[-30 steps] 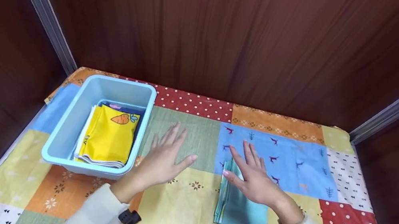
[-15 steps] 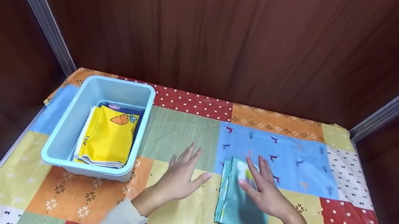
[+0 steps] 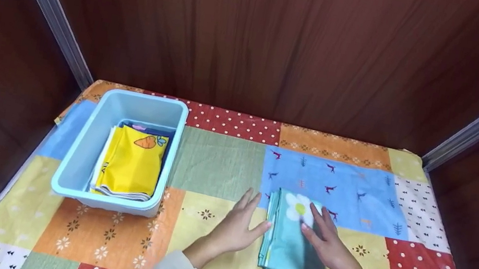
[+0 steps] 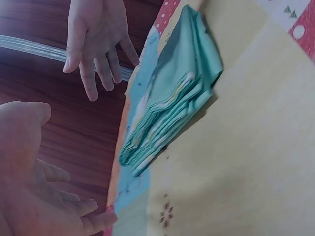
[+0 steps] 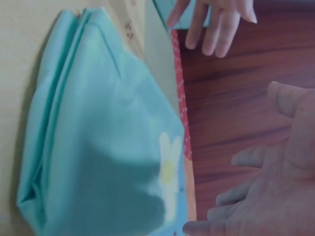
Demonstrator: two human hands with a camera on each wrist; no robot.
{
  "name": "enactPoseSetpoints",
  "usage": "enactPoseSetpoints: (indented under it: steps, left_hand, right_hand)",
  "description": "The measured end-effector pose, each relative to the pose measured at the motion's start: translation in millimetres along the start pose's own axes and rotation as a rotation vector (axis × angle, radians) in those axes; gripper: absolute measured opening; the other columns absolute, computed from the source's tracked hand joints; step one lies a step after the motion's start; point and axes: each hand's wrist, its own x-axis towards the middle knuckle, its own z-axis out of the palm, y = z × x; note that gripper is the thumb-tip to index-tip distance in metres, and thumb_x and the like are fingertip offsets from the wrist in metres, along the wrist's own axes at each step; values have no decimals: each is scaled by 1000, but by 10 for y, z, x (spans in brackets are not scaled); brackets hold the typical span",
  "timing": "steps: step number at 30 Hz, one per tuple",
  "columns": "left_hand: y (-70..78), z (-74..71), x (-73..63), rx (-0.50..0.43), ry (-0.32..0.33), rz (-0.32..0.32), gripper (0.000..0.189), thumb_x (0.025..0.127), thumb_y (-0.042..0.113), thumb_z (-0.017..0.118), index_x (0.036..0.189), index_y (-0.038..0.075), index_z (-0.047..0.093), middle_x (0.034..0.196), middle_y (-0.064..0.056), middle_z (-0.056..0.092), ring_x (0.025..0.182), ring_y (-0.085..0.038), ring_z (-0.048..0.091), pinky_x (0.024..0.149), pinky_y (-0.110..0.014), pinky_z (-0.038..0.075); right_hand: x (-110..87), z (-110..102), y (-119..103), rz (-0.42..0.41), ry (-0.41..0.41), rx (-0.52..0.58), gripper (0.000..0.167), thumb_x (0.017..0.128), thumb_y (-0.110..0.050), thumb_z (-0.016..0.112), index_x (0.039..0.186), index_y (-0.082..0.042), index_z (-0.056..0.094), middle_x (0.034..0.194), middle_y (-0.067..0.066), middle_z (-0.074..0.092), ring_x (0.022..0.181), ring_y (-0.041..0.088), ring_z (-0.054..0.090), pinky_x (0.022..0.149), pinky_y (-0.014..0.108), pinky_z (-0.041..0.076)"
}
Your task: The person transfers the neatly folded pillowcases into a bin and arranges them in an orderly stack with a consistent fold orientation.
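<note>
A folded teal cloth [image 3: 293, 250] with a white daisy print lies on the patchwork tablecloth, right of centre. Its stacked layers show along one edge in the left wrist view, where the cloth [image 4: 172, 88] sits between table and hands. My left hand [image 3: 235, 231] hovers at the cloth's left side, fingers extended and thumb spread toward it. Over the right part of the cloth is my right hand [image 3: 330, 247], fingers straight and holding nothing. The right wrist view shows the right palm [image 5: 280, 182] apart from the cloth, with a shadow falling on the fabric.
A light blue plastic basin [image 3: 74, 160] stands at the left of the table. Inside it lies a folded yellow cloth [image 3: 134, 165] with a carrot print, on top of other folded fabric. Dark wooden panels [image 3: 246, 33] wall in the back and both sides.
My left hand has moved right and toward me, from beside the basin to the teal cloth's left side. My right hand has shifted slightly right and nearer, uncovering the daisy. The cloth stays put.
</note>
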Motion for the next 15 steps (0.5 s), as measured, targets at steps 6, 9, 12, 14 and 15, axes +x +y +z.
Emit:
enactPoseSetpoints:
  steps: [6,9,12,14,15]
  left_hand:
    - [-37,185,34,-118,-39,-55,76,105,45,52,160,0,24,165,-28,12,149,-47,24,115,-63,29]
    - [-39,259,57,-154,-50,-83,75,105,43,51,159,-2,25,163,-31,16,148,-48,25,116,-64,27]
    - [-26,319,88,-187,-78,-105,74,106,42,50,158,-4,25,163,-31,19,148,-46,25,118,-61,26]
    - [-10,354,109,-215,-98,-125,73,106,41,49,159,-4,24,163,-29,22,149,-44,26,119,-58,26]
    - [-3,372,121,-226,-105,-136,73,106,41,49,158,-4,24,163,-28,24,149,-43,26,119,-57,27]
  right_hand:
    - [-37,3,157,25,33,47,71,109,-37,44,163,-5,12,166,29,-8,151,49,-10,117,70,7]
    - [-37,32,210,42,39,65,70,109,-36,44,163,-2,13,165,32,-4,151,50,-5,118,68,10]
    - [-31,65,252,58,50,89,70,109,-35,45,161,2,15,164,34,1,151,51,1,119,66,13]
    - [-24,84,275,65,58,110,70,110,-33,45,160,4,15,164,35,5,151,51,4,120,63,14]
    - [-22,90,286,70,64,121,69,110,-32,45,160,5,16,164,34,7,151,50,6,120,62,14]
